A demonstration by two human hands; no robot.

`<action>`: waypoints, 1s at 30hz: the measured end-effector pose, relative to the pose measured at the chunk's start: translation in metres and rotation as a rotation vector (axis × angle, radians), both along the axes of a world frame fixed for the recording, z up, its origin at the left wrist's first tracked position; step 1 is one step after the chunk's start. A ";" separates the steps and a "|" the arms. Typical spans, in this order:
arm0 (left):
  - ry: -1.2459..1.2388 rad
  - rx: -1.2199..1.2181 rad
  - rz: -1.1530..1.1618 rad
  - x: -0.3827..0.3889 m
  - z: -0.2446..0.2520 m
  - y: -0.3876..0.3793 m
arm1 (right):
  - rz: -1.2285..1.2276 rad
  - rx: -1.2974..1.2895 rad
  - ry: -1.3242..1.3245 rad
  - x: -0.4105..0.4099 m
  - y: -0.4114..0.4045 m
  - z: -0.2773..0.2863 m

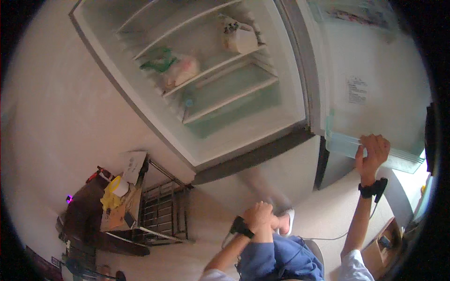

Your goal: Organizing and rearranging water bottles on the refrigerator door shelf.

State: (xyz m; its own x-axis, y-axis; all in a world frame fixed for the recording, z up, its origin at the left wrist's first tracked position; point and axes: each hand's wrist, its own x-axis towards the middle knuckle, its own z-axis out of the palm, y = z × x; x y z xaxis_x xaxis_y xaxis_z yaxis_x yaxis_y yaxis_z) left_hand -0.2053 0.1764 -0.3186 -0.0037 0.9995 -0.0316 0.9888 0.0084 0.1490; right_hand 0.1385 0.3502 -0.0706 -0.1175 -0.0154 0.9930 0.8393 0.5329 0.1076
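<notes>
My right hand [374, 151] is at the clear lower bin [344, 143] of the open refrigerator door [393, 112]. Its thumb and fingers are apart over the bin; whether they grip its rim I cannot tell. On my bent knee, above the blue shorts [291, 258], rests my left hand [258, 216], with nothing seen in it. Before me stands the open refrigerator [246, 140]. A whitish bag [181, 72] and a green plastic bag [160, 59] lie on one shelf, with a whitish container [242, 40] farther right. Below is a translucent drawer [239, 109].
At the left, a metal-framed rack [163, 205] holds a white-and-yellow roll or cup [119, 186], yellow material [110, 200] and a dark phone-like object [129, 220]. A cardboard box [381, 249] stands at lower right. A cable [327, 239] runs toward my right wrist.
</notes>
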 end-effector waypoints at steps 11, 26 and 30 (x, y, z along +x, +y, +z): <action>-0.162 0.046 0.444 0.063 0.176 -0.035 | -0.082 -0.193 -0.008 0.014 -0.002 -0.018; -0.367 0.289 0.077 0.025 0.069 -0.009 | -0.006 -0.048 -0.001 0.000 0.004 -0.007; -0.329 0.263 0.037 0.020 0.063 -0.005 | 0.003 -0.084 0.007 0.004 0.006 -0.012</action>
State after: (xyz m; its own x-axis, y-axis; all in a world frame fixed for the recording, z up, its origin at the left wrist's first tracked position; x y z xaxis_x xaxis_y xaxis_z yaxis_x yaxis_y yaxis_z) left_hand -0.1853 0.1718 -0.2556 -0.0719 0.9731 0.2187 0.8878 -0.0375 0.4586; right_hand 0.1420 0.3559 -0.0823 -0.1110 0.0680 0.9915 0.8383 0.5422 0.0567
